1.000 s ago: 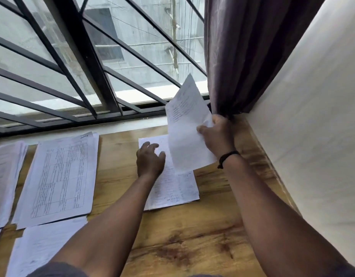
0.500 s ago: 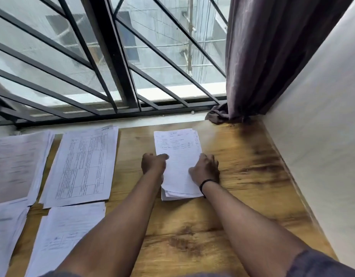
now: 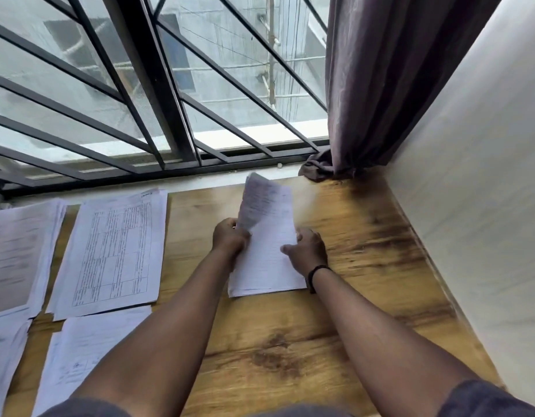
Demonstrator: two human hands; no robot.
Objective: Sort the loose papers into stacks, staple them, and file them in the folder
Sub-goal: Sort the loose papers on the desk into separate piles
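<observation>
My left hand (image 3: 230, 237) is pinching the left edge of a sheet (image 3: 261, 203) and holding it lifted, so that it is curling up blurred above the small stack of papers (image 3: 266, 266) lying on the wooden table (image 3: 290, 341); my right hand (image 3: 307, 248) is resting on the right side of that same stack, fingers spread fairly flat on the top page and curling round nothing; a dark band (image 3: 316, 270) is sitting round my right wrist. The stack is lying in the middle of the table, near the window side; well to its left a stack with printed tables (image 3: 116, 251) is lying flat, and further left another stack (image 3: 16, 251) is reaching the picture's edge; nearer to me more papers (image 3: 88, 356) are lying along the table's left part. Behind the table the barred window (image 3: 140, 100) is filling the view, and a purple curtain (image 3: 377, 85) is hanging at the right, its bunched hem touching the table's far corner beside the pale wall (image 3: 476, 206).
</observation>
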